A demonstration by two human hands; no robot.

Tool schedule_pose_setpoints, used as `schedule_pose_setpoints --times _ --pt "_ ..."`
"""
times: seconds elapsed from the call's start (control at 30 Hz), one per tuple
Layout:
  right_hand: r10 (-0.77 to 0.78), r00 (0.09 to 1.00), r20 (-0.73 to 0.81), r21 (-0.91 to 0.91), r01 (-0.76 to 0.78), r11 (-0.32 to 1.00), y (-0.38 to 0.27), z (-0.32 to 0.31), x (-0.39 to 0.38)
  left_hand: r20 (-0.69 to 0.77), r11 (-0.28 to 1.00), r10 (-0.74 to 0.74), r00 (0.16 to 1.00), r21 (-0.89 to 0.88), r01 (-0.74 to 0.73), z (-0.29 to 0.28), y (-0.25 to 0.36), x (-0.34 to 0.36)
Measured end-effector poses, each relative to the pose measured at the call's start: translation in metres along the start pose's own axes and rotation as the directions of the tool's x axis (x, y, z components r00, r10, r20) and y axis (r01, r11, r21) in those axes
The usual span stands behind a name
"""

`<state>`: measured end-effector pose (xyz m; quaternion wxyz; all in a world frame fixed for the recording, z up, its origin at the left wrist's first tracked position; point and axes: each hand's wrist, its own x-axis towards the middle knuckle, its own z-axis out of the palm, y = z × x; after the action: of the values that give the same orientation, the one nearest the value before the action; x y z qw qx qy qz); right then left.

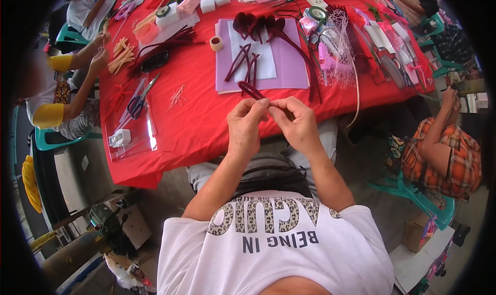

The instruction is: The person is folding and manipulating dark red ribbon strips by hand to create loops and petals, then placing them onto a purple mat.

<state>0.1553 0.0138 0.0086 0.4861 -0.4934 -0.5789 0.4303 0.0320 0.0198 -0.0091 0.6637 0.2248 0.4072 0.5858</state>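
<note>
Your left hand [245, 122] and right hand [293, 120] are pinching a looped maroon pipe cleaner [250, 90], its length slanting forward-left over the purple sheet [289, 74]'s near edge.

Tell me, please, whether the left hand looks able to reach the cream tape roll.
Probably yes: the cream tape roll lies ahead on the red cloth with nothing covering it. The left hand would likely need to let go of the dark red stem first.

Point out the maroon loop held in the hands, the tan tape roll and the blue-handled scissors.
Maroon loop [252, 90]: head view, on its strand.
Tan tape roll [216, 47]: head view, on its lower side.
Blue-handled scissors [136, 106]: head view, on the handles.
</note>
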Motion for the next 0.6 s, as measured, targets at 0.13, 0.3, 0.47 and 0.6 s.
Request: schedule_pose_setpoints --times 0.13,0.3,0.47,0.6 --pt "-0.204 0.977 -0.054 -0.177 0.192 0.965 0.007 0.004 0.001 0.021 0.999 0.026 0.999 0.04 -0.027 -0.003 -0.003 0.0" --pt "0.235 0.962 0.141 0.253 -0.265 0.93 0.009 -0.01 0.001 0.08 0.993 -0.052 0.995 0.106 0.044 -0.008 0.003 -0.001" --pt "0.263 0.947 0.184 0.209 -0.299 0.931 0.013 -0.012 -0.001 0.074 0.972 0.03 0.997 0.232 -0.047 -0.009 0.014 0.003" --pt "0.188 0.965 0.185 0.048 -0.2 0.979 0.009 -0.012 -0.003 0.096 0.938 0.064 0.993 0.334 -0.093 -0.013 0.018 0.004"
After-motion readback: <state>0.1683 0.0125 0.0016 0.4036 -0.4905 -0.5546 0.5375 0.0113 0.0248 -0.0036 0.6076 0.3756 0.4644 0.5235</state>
